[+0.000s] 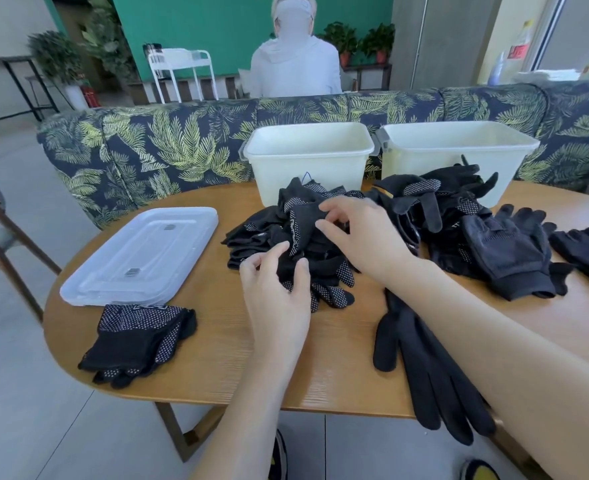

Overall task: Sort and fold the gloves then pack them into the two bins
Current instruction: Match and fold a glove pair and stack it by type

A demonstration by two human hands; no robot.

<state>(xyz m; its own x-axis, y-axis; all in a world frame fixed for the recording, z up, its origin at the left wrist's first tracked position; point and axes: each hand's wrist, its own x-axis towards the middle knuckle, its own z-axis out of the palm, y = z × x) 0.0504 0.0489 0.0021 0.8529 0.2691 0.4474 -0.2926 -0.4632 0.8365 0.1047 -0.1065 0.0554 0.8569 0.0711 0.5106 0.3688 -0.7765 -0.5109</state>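
The tabletop [217, 358] carries everything. Beyond the fingers stand the two bins [308, 157], the right bin [459, 150] beside it, both showing no gloves inside from this angle. The central heap of dotted gloves [320, 271] lies directly under the fingers. The left hand [275, 289] pinches a fold of one dotted glove [300, 226], fingers curled round the cloth; the right hand [359, 233] pinches its far end. That glove's long axis seems to run away from the person toward the bins, though the tangle hides its tips. Left of the fingers sits a folded dotted pair [140, 337]; right of them, long plain gloves [428, 368] point off the near edge. Pulling upward could drag neighbouring gloves along, since they interlock, and the overhanging long gloves may slide to the floor.
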